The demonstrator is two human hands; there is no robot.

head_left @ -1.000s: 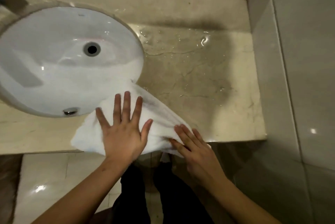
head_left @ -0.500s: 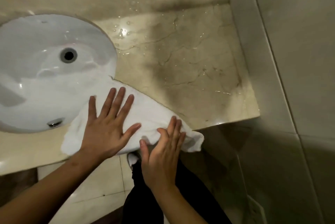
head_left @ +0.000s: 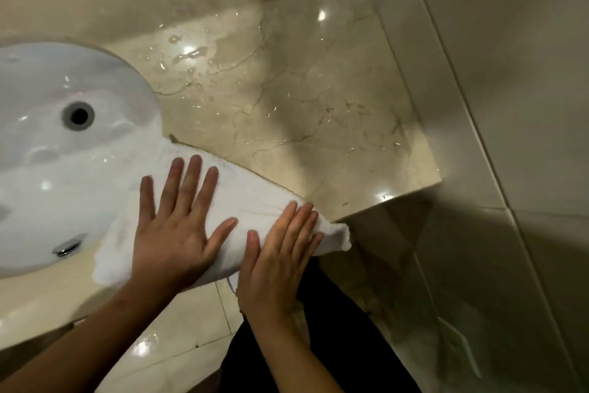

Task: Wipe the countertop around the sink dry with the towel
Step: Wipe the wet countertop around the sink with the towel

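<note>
Left hand (head_left: 178,230) and right hand (head_left: 275,255), fingers (head_left: 194,182) straight, press the towel (head_left: 255,198) at the sink (head_left: 47,201) rim; puddles (head_left: 189,51) on the desk (head_left: 318,137) beyond lie unwiped.

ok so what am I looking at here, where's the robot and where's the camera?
There is no robot: a person works with bare hands. The one camera sits on their head and looks forward and down, so the arms come in from the bottom of the picture. A white towel lies along the front edge of a beige stone countertop, by a white sink. One end of it hangs off the edge. The left hand and right hand both press flat on the towel, fingers straight, gripping nothing. Water drops shine on the stone behind the towel, so that part is not yet wiped.
</note>
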